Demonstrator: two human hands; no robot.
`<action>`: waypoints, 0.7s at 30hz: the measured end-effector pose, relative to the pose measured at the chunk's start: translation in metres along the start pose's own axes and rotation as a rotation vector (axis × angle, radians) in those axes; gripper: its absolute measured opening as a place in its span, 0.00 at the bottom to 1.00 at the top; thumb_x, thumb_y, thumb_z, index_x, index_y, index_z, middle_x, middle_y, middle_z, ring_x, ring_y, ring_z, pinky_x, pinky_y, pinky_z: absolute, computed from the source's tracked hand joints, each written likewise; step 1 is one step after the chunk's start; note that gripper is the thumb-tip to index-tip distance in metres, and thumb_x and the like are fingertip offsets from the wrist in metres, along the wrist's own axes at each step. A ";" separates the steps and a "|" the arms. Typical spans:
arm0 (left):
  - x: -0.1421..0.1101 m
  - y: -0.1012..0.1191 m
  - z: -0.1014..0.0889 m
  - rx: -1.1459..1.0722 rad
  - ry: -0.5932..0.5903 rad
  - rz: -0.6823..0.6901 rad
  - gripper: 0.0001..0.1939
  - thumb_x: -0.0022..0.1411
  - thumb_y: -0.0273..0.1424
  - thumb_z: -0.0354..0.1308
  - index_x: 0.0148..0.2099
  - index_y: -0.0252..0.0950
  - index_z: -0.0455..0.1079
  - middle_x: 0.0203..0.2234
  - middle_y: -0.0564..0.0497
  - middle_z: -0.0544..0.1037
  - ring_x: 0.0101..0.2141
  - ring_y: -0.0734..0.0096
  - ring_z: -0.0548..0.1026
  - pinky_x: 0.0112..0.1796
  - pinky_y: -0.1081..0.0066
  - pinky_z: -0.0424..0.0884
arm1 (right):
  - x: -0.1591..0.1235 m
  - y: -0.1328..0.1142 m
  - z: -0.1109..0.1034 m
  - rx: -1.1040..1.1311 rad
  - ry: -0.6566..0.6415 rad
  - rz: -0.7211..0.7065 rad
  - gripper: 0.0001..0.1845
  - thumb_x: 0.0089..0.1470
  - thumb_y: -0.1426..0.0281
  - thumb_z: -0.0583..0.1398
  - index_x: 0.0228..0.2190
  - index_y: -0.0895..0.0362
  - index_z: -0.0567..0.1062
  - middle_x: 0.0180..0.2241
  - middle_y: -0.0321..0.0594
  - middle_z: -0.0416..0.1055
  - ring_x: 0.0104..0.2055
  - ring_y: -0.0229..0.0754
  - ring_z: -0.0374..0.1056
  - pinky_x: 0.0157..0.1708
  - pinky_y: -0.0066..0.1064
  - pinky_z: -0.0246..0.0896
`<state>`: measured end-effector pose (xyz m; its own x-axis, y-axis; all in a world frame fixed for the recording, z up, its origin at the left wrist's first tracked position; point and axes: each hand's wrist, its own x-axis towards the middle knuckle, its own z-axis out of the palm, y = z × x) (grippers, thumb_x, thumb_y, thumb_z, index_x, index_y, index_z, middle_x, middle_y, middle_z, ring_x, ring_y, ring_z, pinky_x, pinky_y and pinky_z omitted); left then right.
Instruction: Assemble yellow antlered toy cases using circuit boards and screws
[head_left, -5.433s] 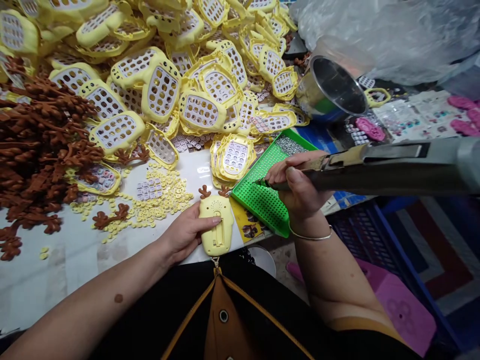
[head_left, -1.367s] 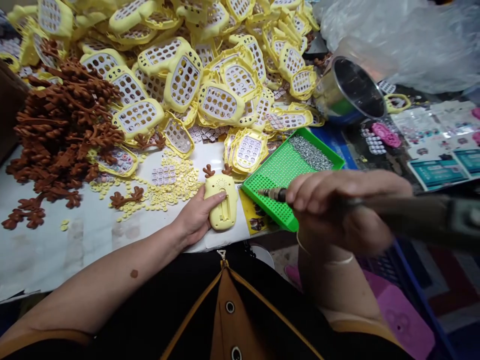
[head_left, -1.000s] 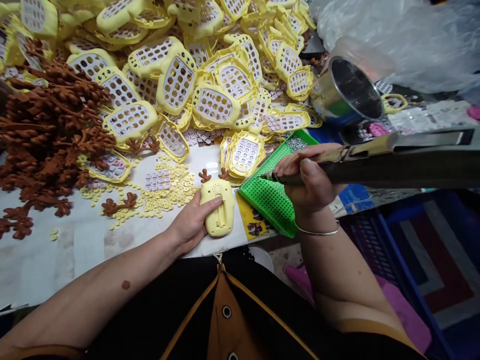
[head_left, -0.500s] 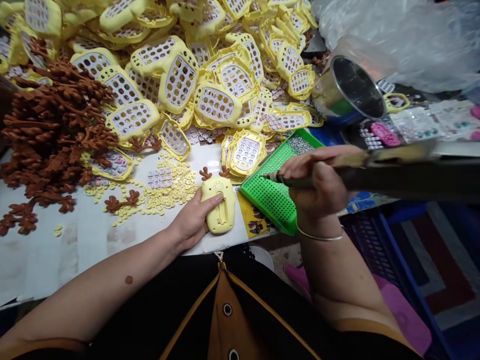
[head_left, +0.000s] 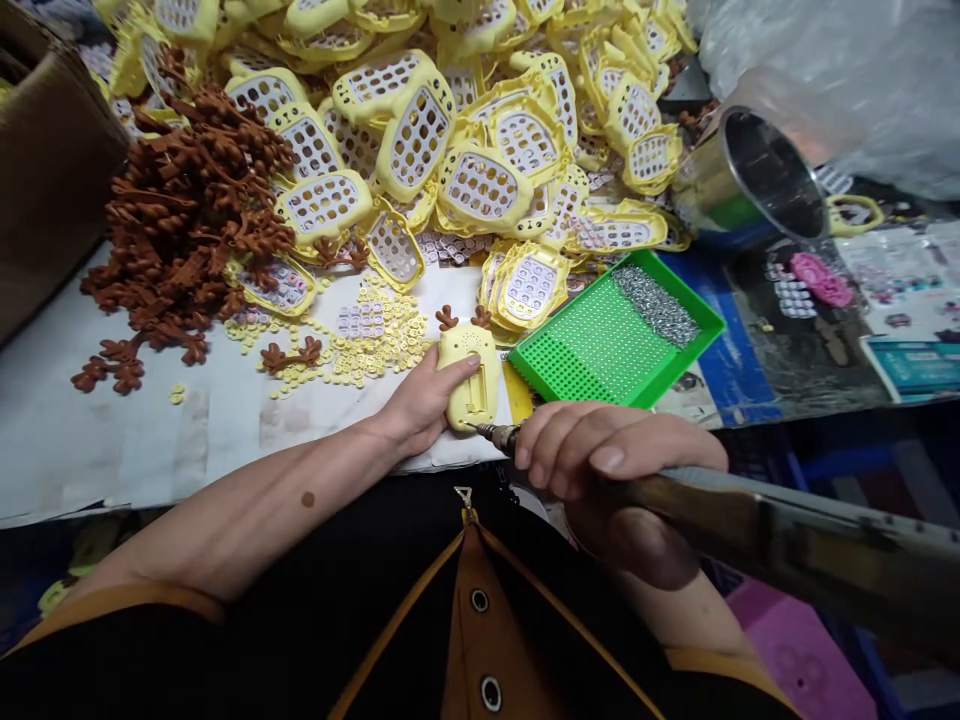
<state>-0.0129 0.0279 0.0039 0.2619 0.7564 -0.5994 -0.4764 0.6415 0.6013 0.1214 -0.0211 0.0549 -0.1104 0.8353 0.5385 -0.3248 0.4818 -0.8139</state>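
Note:
My left hand [head_left: 425, 398] grips a yellow toy phone [head_left: 466, 350] by its left side, thumb across its back. The toy lies back side up near the table edge, with brown antlers at its top and an open battery slot. In my right hand [head_left: 607, 455] is an electric screwdriver [head_left: 720, 505], its fingers wrapped round the front of the body. The screwdriver's bit meets the lower end of the toy's back, at a corner hole. Beside the toy stands a green perforated tray [head_left: 600, 345] with a heap of small silver screws [head_left: 656, 305] in it.
Yellow toy shells [head_left: 480, 185] are piled along the back. Brown antler pieces [head_left: 187, 220] form a heap at the left, near a cardboard box [head_left: 56, 150]. Small yellow button parts [head_left: 375, 350] lie scattered left of the toy. A metal pot [head_left: 757, 180] leans at the right.
My right hand has brought the screwdriver from over the green tray down to the toy's lower end. My left hand still holds the toy. The whole view has shifted.

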 end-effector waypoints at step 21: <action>0.000 -0.003 -0.004 -0.028 -0.031 0.019 0.19 0.58 0.26 0.60 0.51 0.38 0.63 0.37 0.47 0.78 0.35 0.67 0.77 0.39 0.66 0.74 | 0.005 0.022 0.016 0.007 -0.063 0.045 0.07 0.51 0.68 0.63 0.26 0.53 0.69 0.17 0.30 0.64 0.18 0.36 0.65 0.20 0.30 0.66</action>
<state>-0.0150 0.0255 -0.0006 0.2782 0.7719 -0.5716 -0.5049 0.6237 0.5966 0.0992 -0.0103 0.0436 -0.1839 0.8376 0.5144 -0.3244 0.4423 -0.8362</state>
